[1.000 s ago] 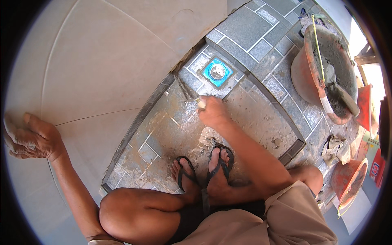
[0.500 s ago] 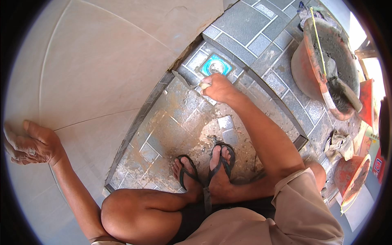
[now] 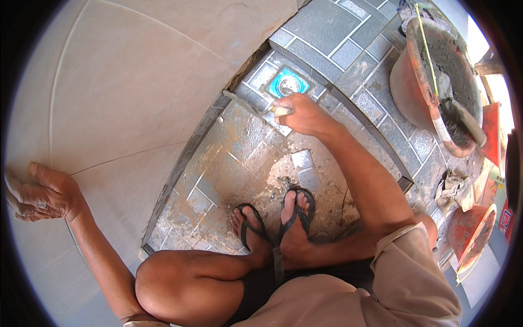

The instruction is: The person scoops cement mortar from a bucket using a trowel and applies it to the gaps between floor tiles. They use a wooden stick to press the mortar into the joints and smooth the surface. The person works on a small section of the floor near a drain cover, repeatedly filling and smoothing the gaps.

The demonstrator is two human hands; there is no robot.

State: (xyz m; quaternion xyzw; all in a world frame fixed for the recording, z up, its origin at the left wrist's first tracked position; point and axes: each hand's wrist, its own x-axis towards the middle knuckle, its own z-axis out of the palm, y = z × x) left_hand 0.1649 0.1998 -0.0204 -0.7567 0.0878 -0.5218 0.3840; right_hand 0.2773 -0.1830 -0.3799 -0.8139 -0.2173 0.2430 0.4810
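Note:
My right hand (image 3: pixel 308 115) is closed round the pale handle of a small trowel (image 3: pixel 243 103). The grey blade points left, its tip at the edge strip (image 3: pixel 188 146) beside the large beige tiles (image 3: pixel 136 71). Just beyond the hand, a square floor drain (image 3: pixel 289 84) with a blue border is set among grey patterned tiles. At the far left my left hand (image 3: pixel 46 193) rests against the beige tiles, fingers apart and dusted with grey, holding nothing.
At the right stands a large tub (image 3: pixel 406 90) of wet grey mortar, a handled tool (image 3: pixel 463 122) leaning in it. Nearer are a crumpled rag (image 3: pixel 455 189) and a smaller orange bucket (image 3: pixel 468 231). Two small tile pieces (image 3: pixel 306 169) lie ahead of my sandalled feet (image 3: pixel 294 215).
My right hand has shifted slightly right and turned, so the trowel blade looks thinner and the handle shows more. My left hand stays in place.

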